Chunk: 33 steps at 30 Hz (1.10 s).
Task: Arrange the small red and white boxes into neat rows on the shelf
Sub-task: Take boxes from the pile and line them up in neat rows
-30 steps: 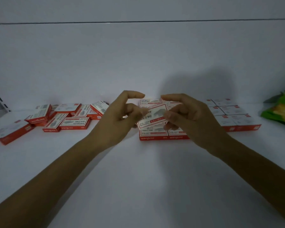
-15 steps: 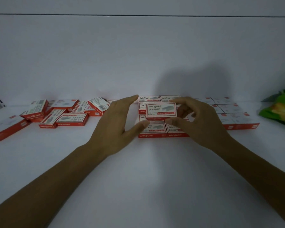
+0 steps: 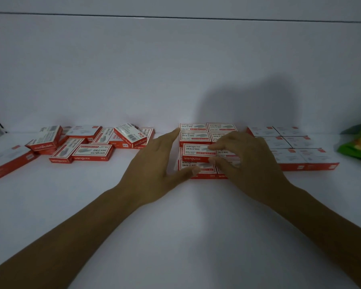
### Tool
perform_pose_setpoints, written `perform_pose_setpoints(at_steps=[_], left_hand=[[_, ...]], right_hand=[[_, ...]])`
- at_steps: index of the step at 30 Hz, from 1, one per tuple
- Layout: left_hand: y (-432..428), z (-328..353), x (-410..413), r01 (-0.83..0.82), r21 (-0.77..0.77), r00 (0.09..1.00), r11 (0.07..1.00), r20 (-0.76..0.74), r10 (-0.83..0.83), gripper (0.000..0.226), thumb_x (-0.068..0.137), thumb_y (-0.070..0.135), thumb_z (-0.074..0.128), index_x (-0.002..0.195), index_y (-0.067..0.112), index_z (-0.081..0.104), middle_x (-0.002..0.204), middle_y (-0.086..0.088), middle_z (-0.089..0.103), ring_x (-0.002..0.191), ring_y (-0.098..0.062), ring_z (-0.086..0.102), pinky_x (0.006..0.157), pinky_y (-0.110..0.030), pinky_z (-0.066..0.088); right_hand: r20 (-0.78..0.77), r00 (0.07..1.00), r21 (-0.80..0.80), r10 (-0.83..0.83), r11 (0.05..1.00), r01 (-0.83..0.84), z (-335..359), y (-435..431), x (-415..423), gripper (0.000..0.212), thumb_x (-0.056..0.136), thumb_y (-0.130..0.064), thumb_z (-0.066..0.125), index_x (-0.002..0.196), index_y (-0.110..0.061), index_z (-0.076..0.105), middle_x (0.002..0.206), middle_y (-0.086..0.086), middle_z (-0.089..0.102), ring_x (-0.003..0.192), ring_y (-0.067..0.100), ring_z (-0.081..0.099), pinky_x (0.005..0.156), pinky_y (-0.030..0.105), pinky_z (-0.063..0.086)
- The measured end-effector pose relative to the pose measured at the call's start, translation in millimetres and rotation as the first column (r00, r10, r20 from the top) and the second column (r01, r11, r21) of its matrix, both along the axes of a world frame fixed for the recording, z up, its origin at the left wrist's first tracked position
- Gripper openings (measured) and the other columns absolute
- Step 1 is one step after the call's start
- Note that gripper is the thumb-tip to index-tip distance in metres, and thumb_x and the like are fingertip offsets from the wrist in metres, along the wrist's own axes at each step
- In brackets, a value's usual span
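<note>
My right hand (image 3: 248, 163) has its grip clamped on one small red and white box (image 3: 197, 152) just right of the frame's centre. The forefinger lies on the printed top and the thumb is against the red front edge, so the box is pinched at its right end. It sits a touch askew over the centre block (image 3: 193, 136), a tidy two-wide set of the same boxes lying flat, printed faces up, on the white shelf (image 3: 175, 236). I cannot tell whether the pinched box rests on the ones beneath or is just above them. My left hand (image 3: 152, 165) holds nothing. Its grip is apart, with straight fingers running along the block's left side, the forefinger tip at the back left corner and the thumb tip on the front box of the left column. In the left of the frame a loose heap (image 3: 92, 142) of boxes lies jumbled, some flat and some tilted on their neighbours, one showing a barcode. A single box (image 3: 8, 161) lies apart at the far left edge. To the right of my hands, near the centre block, a second block (image 3: 292, 147) of paler-topped boxes stands in neat rows. A green packet (image 3: 358, 142) shows at the right edge.
</note>
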<state>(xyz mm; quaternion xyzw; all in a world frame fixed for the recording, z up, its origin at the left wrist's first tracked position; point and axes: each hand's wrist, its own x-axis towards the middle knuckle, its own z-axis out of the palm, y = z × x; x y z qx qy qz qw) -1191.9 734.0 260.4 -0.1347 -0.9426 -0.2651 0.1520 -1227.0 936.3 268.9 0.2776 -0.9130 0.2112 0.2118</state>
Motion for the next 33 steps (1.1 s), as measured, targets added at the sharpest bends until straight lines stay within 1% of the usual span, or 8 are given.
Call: perform_pose_setpoints(at_steps=[3, 6, 10, 13, 16, 21, 25, 33], left_hand=[[-1, -3, -1, 0.008, -0.022, 1.000, 1.000, -0.013, -0.008, 0.088, 0.071, 0.073, 0.048, 0.144, 0.036, 0.015, 0.147, 0.014, 0.032, 0.134, -0.009, 0.028, 0.096, -0.021, 0.019], [-1, -5, -3, 0.015, -0.025, 1.000, 1.000, 0.001, -0.015, 0.088, 0.070, 0.069, 0.049, 0.145, 0.034, 0.018, 0.146, 0.011, 0.035, 0.133, -0.011, 0.033, 0.097, -0.022, 0.021], [-2, -6, -6, -0.005, -0.030, 0.999, 1.000, 0.033, 0.006, 0.088, 0.073, 0.074, 0.043, 0.146, 0.034, 0.015, 0.148, 0.011, 0.033, 0.134, -0.012, 0.032, 0.104, -0.028, 0.027], [-3, -7, -7, -0.009, -0.037, 0.999, 0.999, 0.050, 0.011, 0.086, 0.071, 0.072, 0.037, 0.145, 0.035, 0.015, 0.148, 0.011, 0.033, 0.133, -0.012, 0.033, 0.105, -0.033, 0.031], [-2, -8, -8, 0.016, -0.056, 0.999, 0.998, 0.030, -0.014, 0.082, 0.075, 0.073, 0.039, 0.145, 0.037, 0.015, 0.146, 0.013, 0.036, 0.131, -0.010, 0.036, 0.102, -0.030, 0.033], [0, -8, -8, 0.018, -0.072, 1.000, 0.997, 0.025, -0.016, 0.084, 0.073, 0.066, 0.040, 0.146, 0.035, 0.013, 0.147, 0.013, 0.033, 0.132, -0.010, 0.033, 0.097, -0.021, 0.025], [0, -7, -8, 0.029, -0.064, 0.999, 0.998, 0.037, -0.027, 0.084, 0.072, 0.066, 0.039, 0.146, 0.035, 0.014, 0.146, 0.012, 0.035, 0.131, -0.010, 0.034, 0.097, -0.022, 0.028], [0, -6, -4, 0.055, -0.045, 0.998, 0.997, -0.003, -0.055, 0.080, 0.076, 0.063, 0.042, 0.145, 0.030, 0.021, 0.143, 0.009, 0.040, 0.128, -0.011, 0.037, 0.093, -0.020, 0.028]], right_hand=[[-0.084, 0.993, 0.112, 0.085, 0.991, -0.075, -3, -1, 7, 0.041, 0.085, -0.045, 0.044, 0.106, -0.018, 0.068, 0.106, -0.001, 0.069, 0.101, 0.021, 0.062, 0.090, 0.034, 0.036], [-0.151, 0.978, 0.177, 0.143, 0.978, -0.115, -5, -2, 11, 0.042, 0.087, -0.040, 0.042, 0.108, -0.014, 0.068, 0.108, 0.002, 0.069, 0.102, 0.021, 0.064, 0.096, 0.036, 0.034], [-0.145, 0.979, 0.239, 0.142, 0.965, -0.104, -5, -3, 7, 0.044, 0.089, -0.038, 0.038, 0.111, -0.013, 0.066, 0.111, 0.003, 0.068, 0.103, 0.021, 0.063, 0.097, 0.035, 0.031], [-0.102, 0.985, 0.227, 0.140, 0.967, -0.114, -6, -5, 6, 0.043, 0.090, -0.038, 0.038, 0.113, -0.012, 0.065, 0.114, 0.004, 0.067, 0.106, 0.022, 0.062, 0.097, 0.036, 0.031], [-0.080, 0.988, 0.222, 0.135, 0.968, -0.114, -7, -6, 5, 0.044, 0.090, -0.038, 0.039, 0.114, -0.012, 0.064, 0.115, 0.005, 0.066, 0.107, 0.024, 0.062, 0.097, 0.037, 0.033], [-0.075, 0.990, 0.226, 0.117, 0.969, -0.098, -10, -7, 5, 0.046, 0.090, -0.039, 0.038, 0.115, -0.011, 0.064, 0.116, 0.007, 0.065, 0.108, 0.026, 0.061, 0.098, 0.039, 0.037], [-0.090, 0.989, 0.212, 0.115, 0.973, -0.094, -9, -9, 6, 0.045, 0.089, -0.038, 0.040, 0.112, -0.009, 0.065, 0.113, 0.008, 0.067, 0.104, 0.027, 0.063, 0.094, 0.039, 0.041], [-0.078, 0.991, 0.224, 0.105, 0.971, -0.086, -10, -11, 10, 0.045, 0.089, -0.037, 0.040, 0.116, -0.009, 0.062, 0.117, 0.008, 0.064, 0.106, 0.026, 0.061, 0.094, 0.039, 0.043]])
